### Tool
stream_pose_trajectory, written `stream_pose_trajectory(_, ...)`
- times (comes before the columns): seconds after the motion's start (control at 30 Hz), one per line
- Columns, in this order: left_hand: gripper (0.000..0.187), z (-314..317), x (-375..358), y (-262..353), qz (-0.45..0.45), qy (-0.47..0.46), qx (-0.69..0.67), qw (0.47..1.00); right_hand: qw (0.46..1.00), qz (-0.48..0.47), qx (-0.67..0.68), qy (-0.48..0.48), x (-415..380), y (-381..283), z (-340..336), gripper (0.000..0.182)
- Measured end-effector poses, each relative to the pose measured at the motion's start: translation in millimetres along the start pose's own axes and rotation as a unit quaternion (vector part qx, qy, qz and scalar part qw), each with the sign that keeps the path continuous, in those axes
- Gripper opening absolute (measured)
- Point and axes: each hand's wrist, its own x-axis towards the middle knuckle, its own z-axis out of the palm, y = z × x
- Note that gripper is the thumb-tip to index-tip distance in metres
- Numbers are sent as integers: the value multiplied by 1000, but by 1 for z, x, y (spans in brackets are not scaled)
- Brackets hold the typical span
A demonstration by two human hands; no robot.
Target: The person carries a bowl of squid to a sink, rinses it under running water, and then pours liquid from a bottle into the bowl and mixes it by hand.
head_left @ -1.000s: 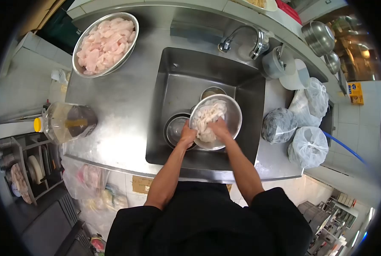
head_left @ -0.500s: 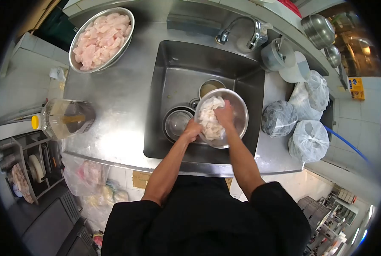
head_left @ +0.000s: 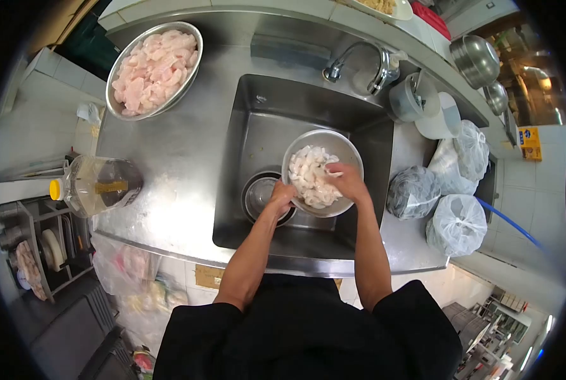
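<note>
A round metal bowl (head_left: 353, 151) with pale, whitish pieces of meat (head_left: 311, 174) is over the sink (head_left: 283, 123). My left hand (head_left: 283, 195) grips the bowl's left rim. At the right side of the pieces is my right hand (head_left: 347, 182), inside the bowl, its fingers spread over them and apparently not closed on any. Below and left of the bowl, a round dark-rimmed pan (head_left: 251, 196) sits in the sink, partly hidden by my left hand and the bowl.
A large bowl of pink meat (head_left: 153, 73) stands back left. A jug with a yellow cap (head_left: 102, 183) lies at left. The faucet (head_left: 381, 69) rises behind the sink. Right of it are plastic containers (head_left: 410, 98) and bagged bundles (head_left: 457, 221).
The bowl has shifted slightly left and now covers the small round container behind it. My right hand has moved right and its fingers have spread; the meat lies looser in the bowl.
</note>
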Motion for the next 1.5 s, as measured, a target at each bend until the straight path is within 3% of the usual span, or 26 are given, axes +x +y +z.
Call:
stream_pose_trajectory(0.07,58,1,-3,17,23,-7,-10,1000,987,-46,130,87,15,-20,-11,30)
stream_pose_trajectory(0.17,56,1,15,29,20,-20,14,999,968,-30,248,20,57,-39,-35,30)
stream_pose_trajectory(0.23,56,6,24,38,38,0,20,999,913,-49,361,182,98,-56,-52,48)
stream_pose_trajectory(0.33,57,11,22,44,42,29,11,999,903,-21,368,219,152,-77,-52,59)
stream_pose_trajectory(0.37,58,14,23,45,34,38,-7,999,972,-84,122,180,168,-67,-42,62)
stream_pose_trajectory(0.4,47,14,26,45,43,37,-40,998,973,-139,-132,127,170,-69,-41,65)
stream_pose_trajectory(0.53,62,8,30,45,17,37,-70,997,983,-151,-40,91,164,-48,-45,71)
stream_pose_trajectory(0.6,64,7,31,50,8,37,-92,995,970,-232,-73,15,143,-18,-20,71)
stream_pose_trajectory(0.63,64,6,29,52,7,37,-93,995,940,-222,-247,-79,114,-30,-14,71)
stream_pose_trajectory(0.67,56,4,28,56,25,12,-36,999,887,-217,-400,-77,77,-50,-8,75)
stream_pose_trajectory(0.7,49,4,29,61,46,-11,21,999,858,-243,-434,-126,67,-40,0,75)
stream_pose_trajectory(0.8,55,18,43,44,56,-4,7,998,871,-217,-420,-137,81,-17,20,75)
stream_pose_trajectory(0.87,56,35,48,37,32,35,-15,999,969,109,-220,-38,109,-4,35,69)
stream_pose_trajectory(0.9,56,34,48,36,29,33,-10,999,969,114,-217,-37,117,6,32,69)
stream_pose_trajectory(0.97,54,29,45,35,22,25,-57,998,938,-38,-249,-239,124,24,19,60)
stream_pose_trajectory(1.03,50,21,56,32,11,33,-54,998,930,-39,-313,-189,86,-16,4,49)
stream_pose_trajectory(1.1,35,17,59,30,36,-15,21,999,841,-333,-426,18,77,-9,18,53)
stream_pose_trajectory(1.13,31,25,51,34,57,-3,7,998,899,-166,-385,-126,90,-11,23,53)
stream_pose_trajectory(1.17,31,27,52,40,63,-4,8,998,899,-169,-387,-120,112,2,30,53)
stream_pose_trajectory(1.23,29,21,54,32,35,84,-10,996,970,43,-200,-134,147,50,63,46)
stream_pose_trajectory(1.27,32,22,32,45,35,105,16,994,937,16,-242,-251,147,40,44,47)
stream_pose_trajectory(1.3,32,19,33,51,41,104,17,994,938,12,-244,-246,134,16,21,47)
stream_pose_trajectory(1.37,36,10,29,47,38,49,25,998,825,-295,-479,-49,83,-21,-3,47)
stream_pose_trajectory(1.43,39,12,30,35,52,35,40,997,875,-233,-402,-133,98,13,35,51)
stream_pose_trajectory(1.47,39,19,26,37,51,46,31,997,958,-53,-281,-37,120,45,65,54)
stream_pose_trajectory(1.5,39,23,28,44,54,59,20,997,981,124,-139,61,145,59,75,57)
